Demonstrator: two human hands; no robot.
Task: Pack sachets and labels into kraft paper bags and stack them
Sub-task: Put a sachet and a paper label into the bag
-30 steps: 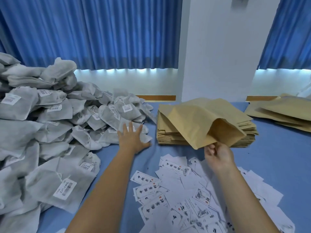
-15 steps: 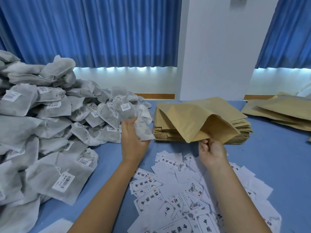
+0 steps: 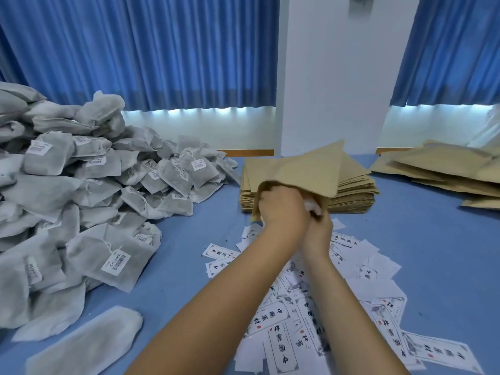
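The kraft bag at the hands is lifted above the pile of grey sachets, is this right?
No. In the head view the kraft bag, at the left hand and right hand, is lifted above the stack of kraft bags; the grey sachets lie further left.

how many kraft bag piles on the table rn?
2. A neat stack mid-table; a loose pile far right, partly out of frame. One more bag, gripped by the right hand, belongs to neither.
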